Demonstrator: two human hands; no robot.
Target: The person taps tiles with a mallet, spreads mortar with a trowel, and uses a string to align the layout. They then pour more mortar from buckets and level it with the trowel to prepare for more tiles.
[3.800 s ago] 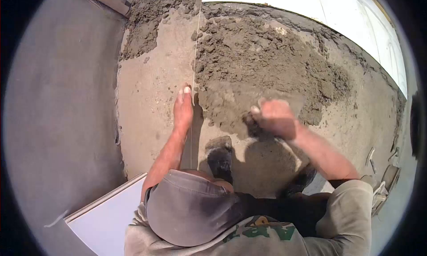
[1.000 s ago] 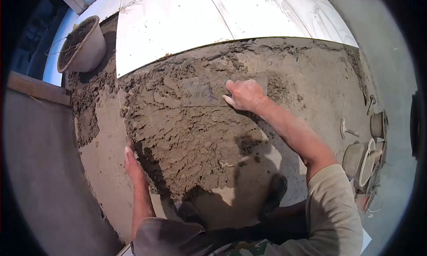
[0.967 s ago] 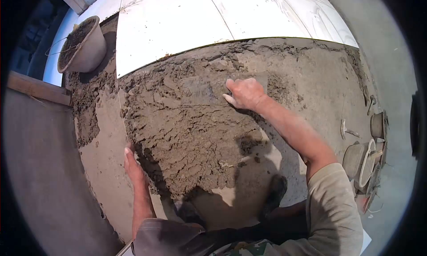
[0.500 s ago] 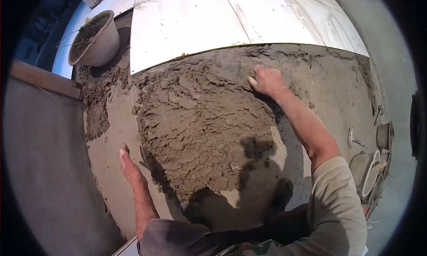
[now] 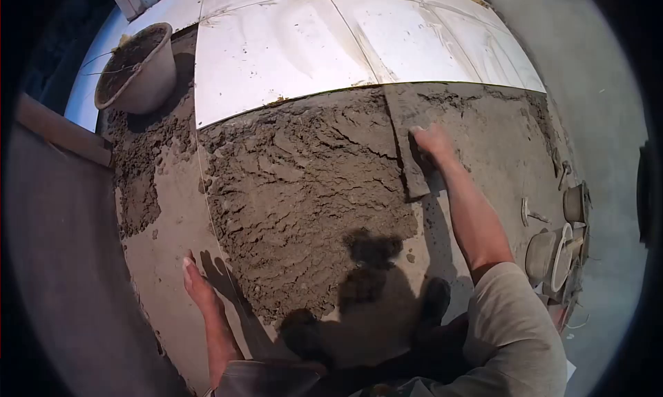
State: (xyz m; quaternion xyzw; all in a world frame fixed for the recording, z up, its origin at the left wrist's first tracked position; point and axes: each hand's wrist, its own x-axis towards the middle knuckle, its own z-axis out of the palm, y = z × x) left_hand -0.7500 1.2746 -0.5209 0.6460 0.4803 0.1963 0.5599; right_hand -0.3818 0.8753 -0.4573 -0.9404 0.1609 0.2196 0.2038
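My right hand (image 5: 434, 143) is closed on a short, flat screed board (image 5: 404, 131) smeared with grey mortar. The board stands on edge at the right side of a rough bed of damp mortar (image 5: 304, 190), its far end touching or close to the white tiles. Over the bare floor at the lower left, my left hand (image 5: 200, 286) is held out with its fingers straight and nothing in it. A thin string line (image 5: 210, 200) runs along the left edge of the mortar, close to that hand.
White floor tiles (image 5: 276, 48) lie beyond the mortar. A mortar-filled bucket (image 5: 141, 72) stands at the upper left beside loose mortar (image 5: 141, 190). At the right are a hammer (image 5: 532, 212) and mortar-stained containers (image 5: 542, 255) by the wall. A wooden beam (image 5: 65, 131) juts in at left.
The board, blurred near the tile edge before, now shows clearly along the mortar's right side. My right hand has moved slightly right and nearer to me. The view has shifted; my left hand stays low.
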